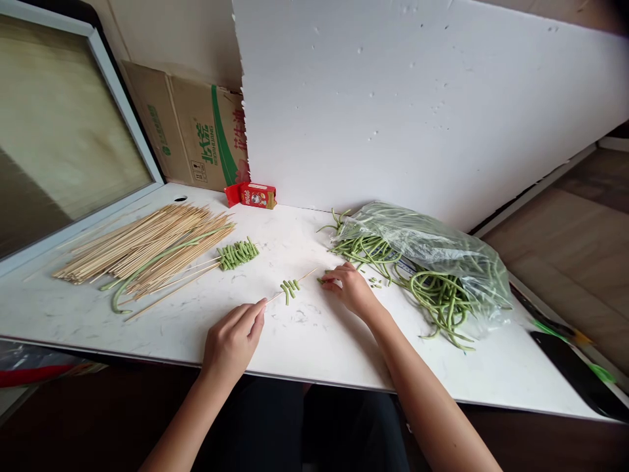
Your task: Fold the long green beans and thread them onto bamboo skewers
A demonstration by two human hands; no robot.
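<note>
Between the thumb and fingers of my left hand [234, 337] is a thin wooden skewer [308, 275], its tip pointing up and to the right. Several short pieces of green bean [289, 288] are threaded along it. My right hand [351, 288] is closed in a pinch low over the table, with a bit of green bean [323, 280] at its fingertips. Small cut bean pieces [375, 283] lie just right of that hand. Left of the threaded skewer, finished rows of bean pieces [238, 254] sit on skewers lying on the table.
A large pile of bare skewers [142, 246] lies at left, with a long bean [162, 261] across it. At right, long green beans [439, 295] spill from a clear plastic bag [427, 226]. A red box [258, 195], a cardboard carton [191, 124] and a black phone [574, 370] are around.
</note>
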